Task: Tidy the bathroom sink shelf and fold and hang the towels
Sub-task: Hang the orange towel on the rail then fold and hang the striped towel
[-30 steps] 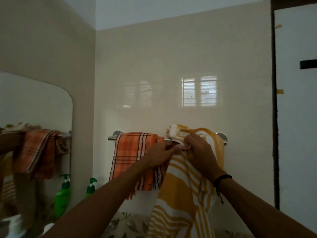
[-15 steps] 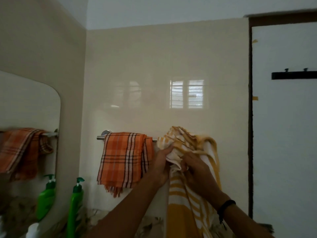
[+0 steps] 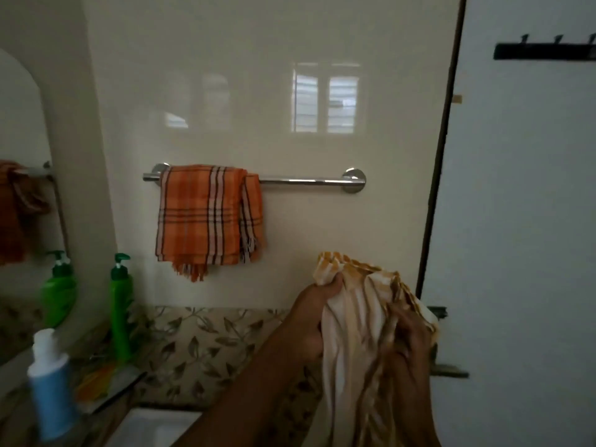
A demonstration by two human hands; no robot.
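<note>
A yellow-and-white striped towel (image 3: 354,333) hangs bunched between my hands, low and to the right, off the rail. My left hand (image 3: 314,321) grips its upper edge, and my right hand (image 3: 411,337) grips the folds on its right side. The chrome towel rail (image 3: 303,181) runs across the wall above, its right half bare. An orange checked towel (image 3: 200,217) hangs folded over the rail's left half.
A green pump bottle (image 3: 121,301) stands in the corner by the mirror (image 3: 19,188). A white-and-blue bottle (image 3: 50,385) stands at the lower left on the shelf. The white sink (image 3: 151,427) lies below. A door (image 3: 522,221) with a black hook rack (image 3: 545,50) fills the right.
Both hands have pulled the striped towel off the rail and brought it down to the right. The rail's right half is now bare. The view has tilted downward.
</note>
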